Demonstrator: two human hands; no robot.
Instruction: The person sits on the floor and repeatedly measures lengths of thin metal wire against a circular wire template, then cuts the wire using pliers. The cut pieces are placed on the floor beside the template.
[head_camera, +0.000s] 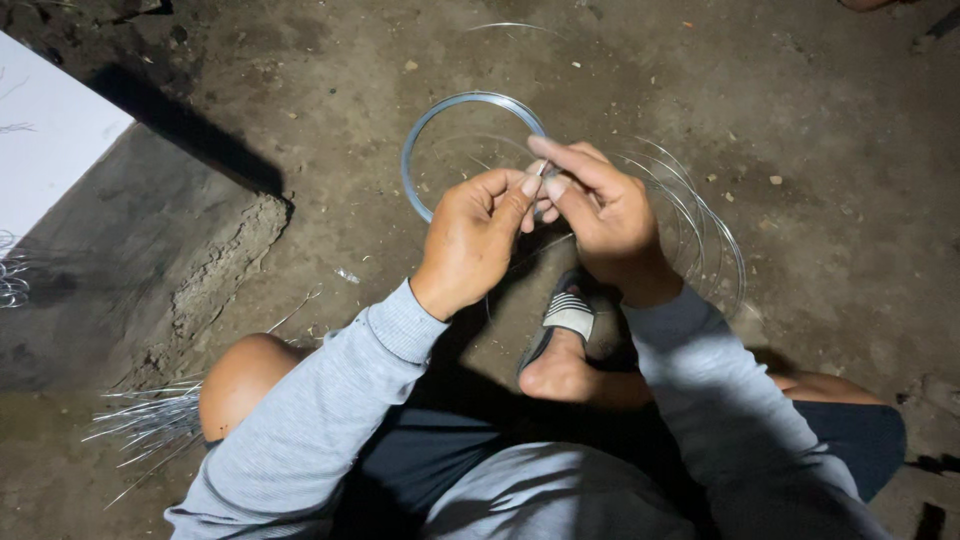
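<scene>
My left hand (472, 238) and my right hand (603, 215) meet above the dirt floor, fingertips pinched together on a thin strand of metal wire (541, 172). Just beyond my hands a tight coil of silvery wire (432, 125) lies on the ground. Looser loops of wire (712, 232) spread out to the right, partly hidden under my right hand. Both forearms wear grey sleeves. My sandalled foot (566, 318) rests below my hands.
A bundle of cut straight wires (150, 418) lies by my left knee (240, 375). A white board (45, 130) sits at the upper left beside a raised concrete slab (140, 250). Small stones dot the packed earth.
</scene>
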